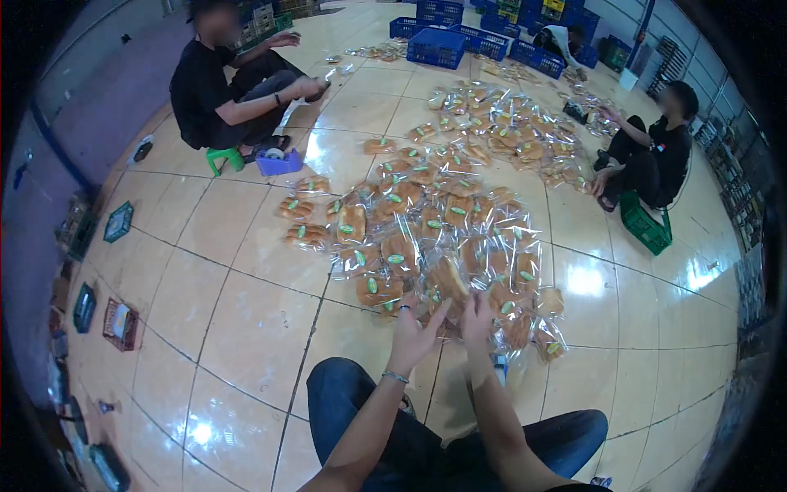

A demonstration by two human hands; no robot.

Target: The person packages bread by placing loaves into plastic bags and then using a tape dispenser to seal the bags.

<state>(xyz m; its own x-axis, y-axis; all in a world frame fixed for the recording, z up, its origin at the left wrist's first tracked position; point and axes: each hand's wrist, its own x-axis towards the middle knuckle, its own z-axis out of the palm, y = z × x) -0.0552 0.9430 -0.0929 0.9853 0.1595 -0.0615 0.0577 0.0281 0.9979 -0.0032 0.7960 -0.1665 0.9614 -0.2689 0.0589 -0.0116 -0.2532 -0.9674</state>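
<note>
At the near edge of a spread of bagged bread, my right hand (pixel 476 318) has its fingers closed on the lower right edge of a clear-wrapped bread loaf (pixel 447 280). That loaf is tilted, and its pale side shows. My left hand (pixel 417 335) is at the loaf's lower left, thumb and fingers apart; whether it grips the wrapper cannot be made out. A ring and a bracelet are on this hand and wrist. Around both hands lie bread packs (pixel 399 253) in clear plastic, many with green oval labels. A blue-and-white object (pixel 500 368) is partly hidden beside my right forearm.
A person (pixel 209 92) sits on a green stool (pixel 225 161) beside a purple tape dispenser (pixel 278 162). Another person (pixel 661 147) sits on a green crate (pixel 645 224) at right. Blue crates (pixel 436 48) and a third person (pixel 562 43) are at the back. Small baskets (pixel 121 325) line the left.
</note>
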